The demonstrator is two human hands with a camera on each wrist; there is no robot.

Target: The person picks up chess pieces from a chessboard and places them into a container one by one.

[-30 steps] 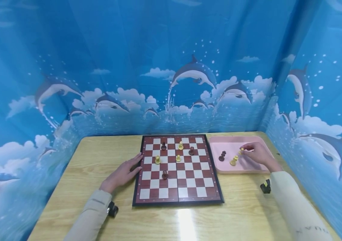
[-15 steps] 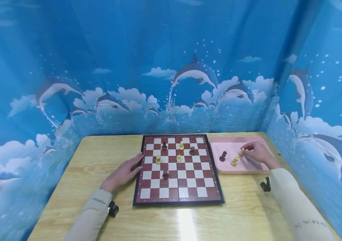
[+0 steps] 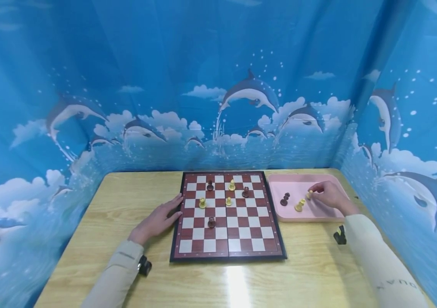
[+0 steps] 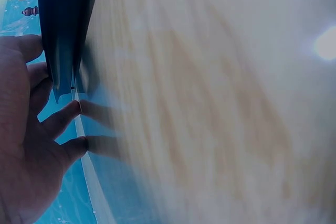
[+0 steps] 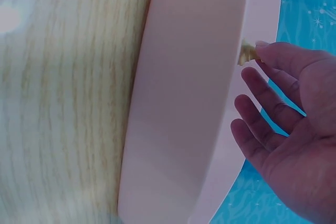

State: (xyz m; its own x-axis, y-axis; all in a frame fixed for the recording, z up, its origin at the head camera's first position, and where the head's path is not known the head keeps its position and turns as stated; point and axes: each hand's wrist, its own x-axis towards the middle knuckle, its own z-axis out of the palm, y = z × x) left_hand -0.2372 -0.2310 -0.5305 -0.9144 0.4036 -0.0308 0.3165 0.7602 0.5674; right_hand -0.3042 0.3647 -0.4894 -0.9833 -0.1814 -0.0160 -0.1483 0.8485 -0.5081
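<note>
One pale chess piece (image 5: pixel 247 54) is at the right hand's (image 3: pixel 331 196) fingertips, pinched by thumb and finger, within the pink tray (image 3: pixel 286 183). Just left of that hand are another pale piece (image 3: pixel 300 205) and, farther left, a dark piece (image 3: pixel 285 199) only the head view shows; the right wrist view alone reveals three fingers free below the pinch. The left hand (image 3: pixel 157 220), fingers extended, touches the chessboard (image 3: pixel 255 222) to its right.

Tray (image 3: pixel 285 184) just right of the chessboard (image 3: pixel 254 222)
</note>
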